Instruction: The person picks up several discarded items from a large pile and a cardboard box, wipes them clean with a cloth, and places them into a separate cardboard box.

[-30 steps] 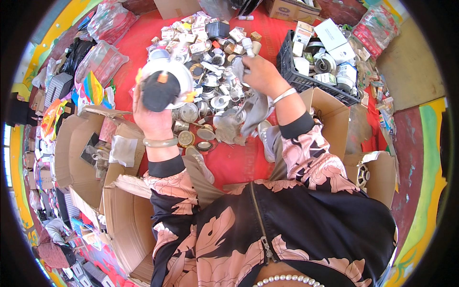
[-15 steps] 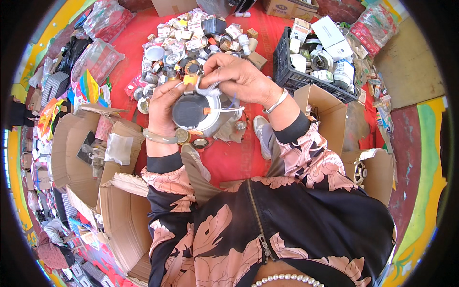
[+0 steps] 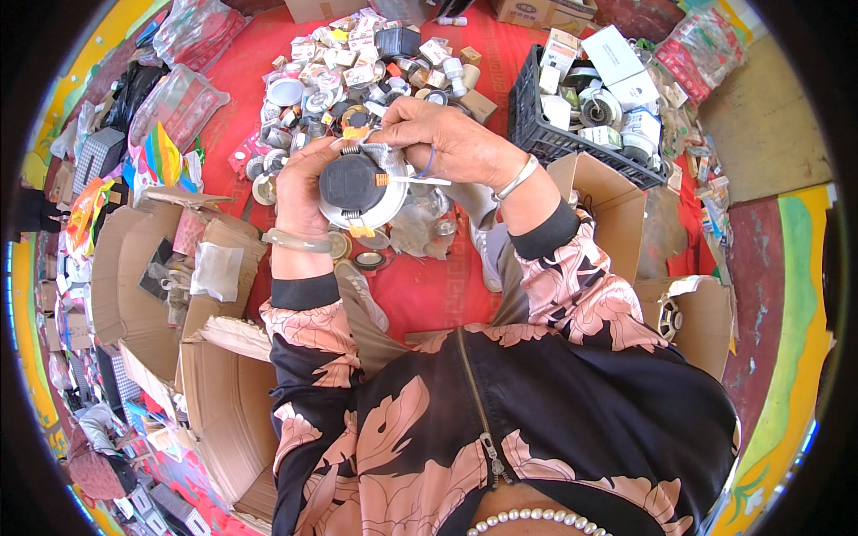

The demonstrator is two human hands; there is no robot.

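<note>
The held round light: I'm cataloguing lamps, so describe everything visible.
The round light has a plastic-looking black back facing the camera, a white rim, an orange plug, a white lead, and yellow-tipped spring clips. The left hand grips its left side; the right hand holds a grey cloth against its upper right.

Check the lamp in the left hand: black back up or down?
Up: the lamp shows its black back to the camera, white rim showing past it; its front is hidden.
</note>
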